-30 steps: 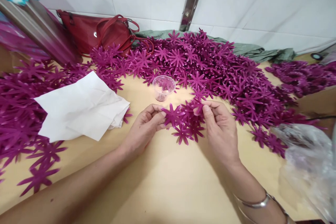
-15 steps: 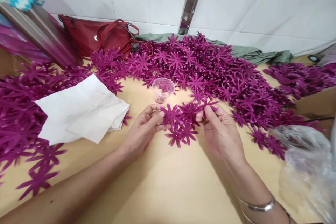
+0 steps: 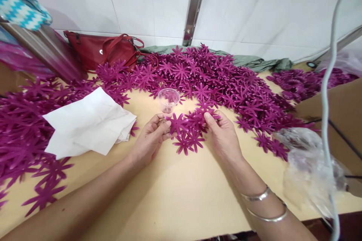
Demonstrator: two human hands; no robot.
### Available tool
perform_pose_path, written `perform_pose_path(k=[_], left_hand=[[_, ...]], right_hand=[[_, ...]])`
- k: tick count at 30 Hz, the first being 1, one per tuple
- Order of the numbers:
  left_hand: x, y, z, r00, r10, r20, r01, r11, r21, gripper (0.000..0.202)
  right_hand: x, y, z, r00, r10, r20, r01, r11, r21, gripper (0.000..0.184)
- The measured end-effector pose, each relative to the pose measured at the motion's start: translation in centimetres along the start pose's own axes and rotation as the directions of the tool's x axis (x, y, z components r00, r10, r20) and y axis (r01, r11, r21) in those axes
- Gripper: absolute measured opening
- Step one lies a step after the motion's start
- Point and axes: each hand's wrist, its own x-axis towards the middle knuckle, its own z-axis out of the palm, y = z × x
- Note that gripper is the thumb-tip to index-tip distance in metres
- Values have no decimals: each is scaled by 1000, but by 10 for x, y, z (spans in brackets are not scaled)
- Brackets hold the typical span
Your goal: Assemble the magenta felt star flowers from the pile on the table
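Note:
My left hand (image 3: 154, 133) pinches the edge of a purple flower-shaped petal piece (image 3: 177, 123) between thumb and fingers. Opposite it, my right hand (image 3: 223, 131) grips another purple petal piece (image 3: 214, 115) by thumb and forefinger. More petal pieces (image 3: 189, 141) overlap between and just below the two hands, over the tabletop. Whether these are joined to the held ones, I cannot tell. A small clear plastic cup (image 3: 169, 99) stands right behind my left fingers.
A large heap of purple petal pieces (image 3: 209, 71) spreads across the back, with another pile (image 3: 19, 128) at left. White paper sheets (image 3: 90, 124) lie left of my hands. A red handbag (image 3: 90, 51) rests by the wall. Clear plastic bags (image 3: 305, 162) and a hanging white cable (image 3: 326, 109) are at right.
The camera view has shifted, bringing the cable and table's front edge into sight. My right hand has come slightly closer to the left; both still hold petal pieces.

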Motion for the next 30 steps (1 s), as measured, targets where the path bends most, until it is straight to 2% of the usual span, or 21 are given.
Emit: perform_pose_path(k=[3, 8, 10, 13, 16, 19, 22, 25, 27, 30], left_hand=[[1, 0, -1, 1000, 8, 4, -8, 1000, -11, 30], [2, 1, -1, 1000, 9, -14, -9, 999, -33, 32], [2, 1, -1, 1000, 13, -11, -13, 999, -38, 32], [2, 3, -1, 1000, 5, -13, -5, 998, -56, 31], [1, 4, -1, 1000, -5, -17, 4, 998, -68, 31], [2, 4, -1, 1000, -7, -5, 7, 998, -69, 31], [4, 3, -3, 1000, -5, -1, 5, 997, -78, 31], [6, 2, -5, 1000, -6, 1, 6, 996, -89, 32], [7, 0, -6, 1000, -9, 6, 10, 996, -90, 33], [7, -1, -7, 1000, -16, 12, 17, 996, -91, 34]], right_hand=[[0, 0, 1, 999, -36, -23, 36, 999, -9, 27], [6, 3, -3, 996, -78, -33, 77, 997, -20, 38], [8, 3, -3, 998, -60, -19, 60, 998, -19, 35], [8, 2, -3, 999, -35, -4, 35, 995, -93, 26], [7, 2, -5, 998, -64, -8, 61, 977, -203, 24], [7, 2, -9, 990, -133, 48, 141, 932, -335, 20], [7, 1, -13, 966, -235, 110, 258, 829, -497, 14], [7, -2, -14, 956, -252, 152, 295, 810, -507, 18], [8, -3, -14, 958, -252, 135, 285, 834, -473, 22], [10, -1, -16, 966, -259, 17, 242, 874, -420, 25]])
